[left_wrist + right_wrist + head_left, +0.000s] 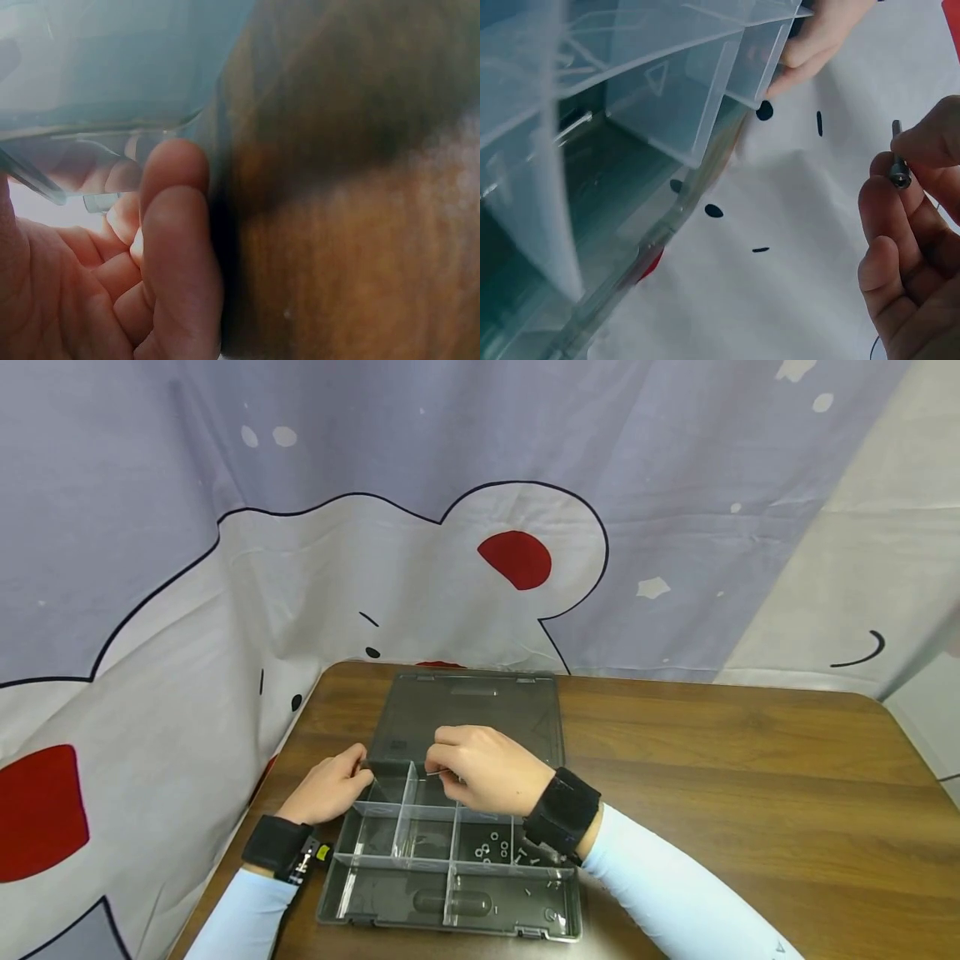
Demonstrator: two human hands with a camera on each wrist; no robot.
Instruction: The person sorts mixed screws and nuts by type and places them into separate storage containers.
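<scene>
1. the right hand (487, 766) pinches one small metal piece (899, 174) between thumb and finger, above the far middle of the divided box (420, 926).
2. the left hand (324, 791) grips the box's far left wall, fingers bent round it.
3. what could go wrong: the pinch covers little of the metal piece, so a small slip of the thumb would likely drop it into a compartment or behind the box.
4. the right forearm crosses the box's right side; dipping, it might knock the dividers or jostle loose parts. an uneven pull by the left hand could tilt the box and mix them.
5. counts: one box, one lid (465, 706) lying back on the far side, one table (712, 777).
6. compartments: two near, four middle, at least two far; the right hand hides the rest.
7. about six rings (484, 850) right of centre; at least two screws (521, 855) beside them; several bits near right, too small to count surely.
</scene>
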